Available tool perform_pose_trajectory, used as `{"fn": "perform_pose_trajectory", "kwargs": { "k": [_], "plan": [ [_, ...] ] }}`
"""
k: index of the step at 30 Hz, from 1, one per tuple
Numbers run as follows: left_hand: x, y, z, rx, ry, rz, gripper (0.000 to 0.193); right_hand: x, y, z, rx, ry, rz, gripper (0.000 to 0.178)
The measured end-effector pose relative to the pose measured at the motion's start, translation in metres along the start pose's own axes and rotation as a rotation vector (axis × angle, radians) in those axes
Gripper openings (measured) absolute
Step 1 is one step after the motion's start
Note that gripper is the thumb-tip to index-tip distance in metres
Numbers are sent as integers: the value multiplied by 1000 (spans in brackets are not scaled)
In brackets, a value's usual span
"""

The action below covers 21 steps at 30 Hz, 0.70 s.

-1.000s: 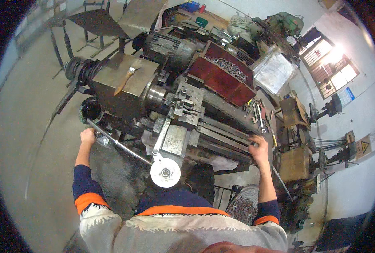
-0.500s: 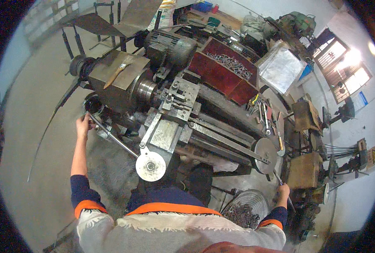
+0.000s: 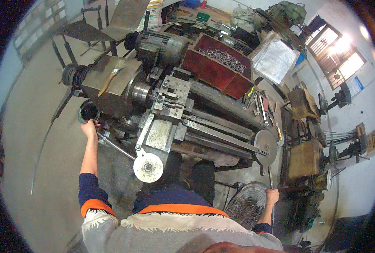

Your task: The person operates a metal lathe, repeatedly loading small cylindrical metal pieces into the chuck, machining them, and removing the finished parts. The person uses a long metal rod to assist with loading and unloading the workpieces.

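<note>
I stand at a large grey metal lathe [image 3: 166, 109]. My left hand [image 3: 88, 127] is stretched out to the machine's left end and grips a long lever [image 3: 111, 144] beside a dark round opening [image 3: 87, 111]. Low at the right, my right hand [image 3: 272, 196] is closed around a thin upright metal rod [image 3: 271, 185] that runs up to a round metal disc [image 3: 266, 146] at the lathe's right end. A pale handwheel [image 3: 148, 167] hangs at the front of the carriage, just ahead of my body.
A wire basket [image 3: 244, 202] of small metal parts sits on the floor by my right hand. A red tray [image 3: 215, 71] of metal parts stands behind the lathe. Wrenches and tools [image 3: 261, 107] lie on the far right of the bed. Benches and machines crowd the right side.
My right hand has left the lathe's right end and dropped down to the thin rod near the basket. My left hand has stayed on the lever. The view has shifted.
</note>
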State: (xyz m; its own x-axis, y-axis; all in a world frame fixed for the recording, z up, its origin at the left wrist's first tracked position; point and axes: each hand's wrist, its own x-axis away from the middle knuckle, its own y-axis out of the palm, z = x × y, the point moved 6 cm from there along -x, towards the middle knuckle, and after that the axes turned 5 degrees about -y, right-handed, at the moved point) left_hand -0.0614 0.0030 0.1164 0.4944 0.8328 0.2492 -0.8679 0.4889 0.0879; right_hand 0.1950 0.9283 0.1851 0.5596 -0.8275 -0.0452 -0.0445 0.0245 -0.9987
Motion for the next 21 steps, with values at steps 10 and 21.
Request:
{"fn": "perform_pose_trajectory", "kwargs": {
  "k": [10,21],
  "plan": [
    [9,2,13,-11,16,-28,14,9,0,-3,8,-62,85,35],
    [19,4,32,-265,-24,-85,10,-13,-1,6,29,-109,125,34]
  ]
}}
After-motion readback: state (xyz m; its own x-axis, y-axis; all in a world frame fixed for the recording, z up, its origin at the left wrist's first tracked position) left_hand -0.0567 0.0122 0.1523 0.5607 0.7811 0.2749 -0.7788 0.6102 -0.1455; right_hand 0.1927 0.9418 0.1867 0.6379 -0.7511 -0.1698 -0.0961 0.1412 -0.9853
